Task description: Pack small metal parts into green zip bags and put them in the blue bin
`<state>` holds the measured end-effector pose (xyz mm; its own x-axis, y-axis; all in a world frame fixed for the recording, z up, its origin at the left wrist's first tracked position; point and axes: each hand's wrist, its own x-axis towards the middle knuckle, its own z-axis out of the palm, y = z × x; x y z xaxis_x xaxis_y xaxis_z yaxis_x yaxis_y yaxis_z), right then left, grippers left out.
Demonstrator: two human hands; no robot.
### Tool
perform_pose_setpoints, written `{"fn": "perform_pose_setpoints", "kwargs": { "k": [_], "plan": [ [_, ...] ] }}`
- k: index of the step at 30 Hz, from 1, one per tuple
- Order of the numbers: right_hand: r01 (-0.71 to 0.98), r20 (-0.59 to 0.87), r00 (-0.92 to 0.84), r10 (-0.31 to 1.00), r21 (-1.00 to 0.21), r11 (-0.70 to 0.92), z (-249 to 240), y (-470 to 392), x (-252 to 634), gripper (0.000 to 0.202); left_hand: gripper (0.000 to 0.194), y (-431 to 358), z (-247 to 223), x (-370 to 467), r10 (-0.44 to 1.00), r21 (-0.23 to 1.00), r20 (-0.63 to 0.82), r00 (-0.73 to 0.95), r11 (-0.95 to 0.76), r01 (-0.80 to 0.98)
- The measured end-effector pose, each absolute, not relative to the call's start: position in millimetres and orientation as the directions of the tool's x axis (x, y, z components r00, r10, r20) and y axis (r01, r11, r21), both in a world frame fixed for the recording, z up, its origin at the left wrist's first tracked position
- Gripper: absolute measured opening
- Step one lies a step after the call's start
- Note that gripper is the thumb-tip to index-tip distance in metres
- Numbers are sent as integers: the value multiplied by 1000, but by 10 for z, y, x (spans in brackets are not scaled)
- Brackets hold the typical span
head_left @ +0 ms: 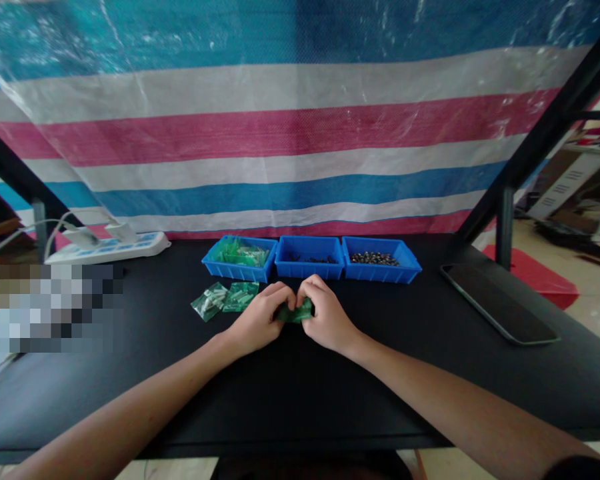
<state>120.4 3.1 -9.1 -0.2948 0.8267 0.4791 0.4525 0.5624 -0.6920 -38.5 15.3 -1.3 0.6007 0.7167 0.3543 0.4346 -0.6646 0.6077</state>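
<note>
A small green plastic bag (296, 312) is held between my two hands above the black table. My left hand (264, 313) is closed on its left side, fingers curled over the top edge. On the bag's right side my right hand (326, 315) pinches it, the knuckles of both hands almost touching. What the bag holds is hidden by my fingers. Just left of my left hand lie a green bag with pale pieces (241, 297) and a clear bag with white pieces (211, 301), side by side on the table.
Three blue bins stand in a row behind my hands: one with green bags (237, 272), one with small dark parts (307, 269), one with shiny metal parts (383, 273). A power strip (130, 250) sits back left, a phone (500, 303) at right. A striped sheet (290, 133) hangs behind.
</note>
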Motion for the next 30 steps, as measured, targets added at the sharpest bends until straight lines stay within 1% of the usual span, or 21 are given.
{"fn": "perform_pose_setpoints", "kwargs": {
  "k": [5,11,16,21,23,26,28,30],
  "plan": [
    [457,467,-297,833,-696,554,-88,41,1205,26,24,158,-23,-395,727,617,346,593,-652,441],
    [436,419,-245,875,-758,485,-69,58,1198,23,11,126,32,-377,761,661,312,569,-604,445],
    [396,396,-259,881,-788,471,-81,46,1196,29,13,119,51,-366,768,688,300,565,-585,429],
    [385,353,-180,918,-834,396,-132,69,1195,37,12,137,40,-362,829,712,279,485,-517,475],
    [319,328,-162,931,-875,363,-148,88,1190,33,9,148,26,-366,864,724,268,427,-473,502],
    [237,286,-168,943,-917,320,-146,107,1183,18,7,155,5,-372,884,736,264,386,-443,512],
    [271,281,-149,948,-911,312,-129,111,1184,10,8,150,-3,-373,877,732,279,392,-459,504],
    [319,301,-111,947,-892,321,-110,113,1190,9,10,143,-7,-372,860,710,314,402,-494,503]
  ]
}}
